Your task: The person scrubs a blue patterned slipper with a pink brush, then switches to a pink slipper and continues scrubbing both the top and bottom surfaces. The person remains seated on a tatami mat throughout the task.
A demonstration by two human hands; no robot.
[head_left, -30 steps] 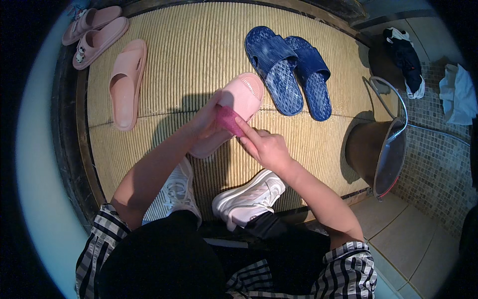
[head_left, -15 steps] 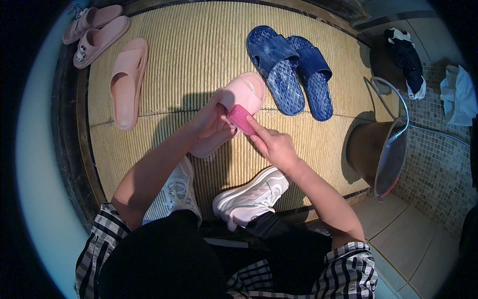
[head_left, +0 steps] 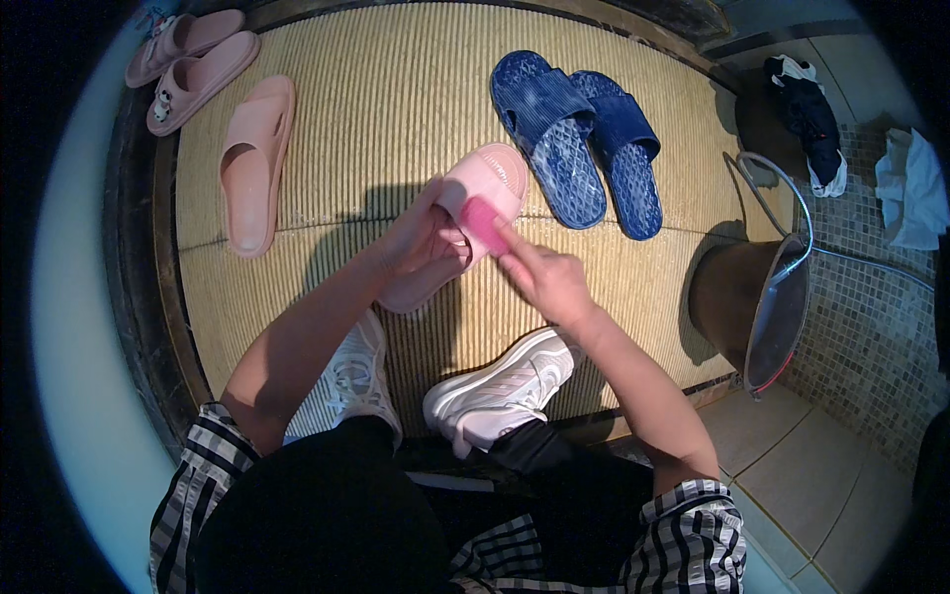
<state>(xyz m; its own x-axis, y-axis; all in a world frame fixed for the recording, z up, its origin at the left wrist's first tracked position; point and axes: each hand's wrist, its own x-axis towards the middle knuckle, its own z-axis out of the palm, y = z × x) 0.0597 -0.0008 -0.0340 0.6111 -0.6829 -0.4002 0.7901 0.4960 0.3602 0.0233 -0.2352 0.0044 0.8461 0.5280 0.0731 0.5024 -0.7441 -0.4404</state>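
A light pink slide slipper (head_left: 408,287) is held up at a tilt over the mat. My left hand (head_left: 421,238) grips it at the strap, with fingers passing into the foot opening. My right hand (head_left: 547,280) pinches a small bright pink scrubber (head_left: 483,226) against the outer side of the strap. The scrubber is rectangular and blurred by motion; I cannot tell whether it has bristles. Its lower edge is partly behind my thumb and fingers. To the left, a matching pink slipper (head_left: 252,178) stands on the mat, apart from both hands.
Two navy slippers (head_left: 569,173) sit at the far right of the ribbed mat (head_left: 386,89). Two pink slippers with charms (head_left: 193,79) lie at the far left. A brown bucket (head_left: 727,297) with a hose (head_left: 809,223) stands right. My white sneakers (head_left: 500,391) are at the near edge.
My right hand has slid the scrubber slightly to the right and away from me along the strap. My left hand and the held slipper stay almost still.
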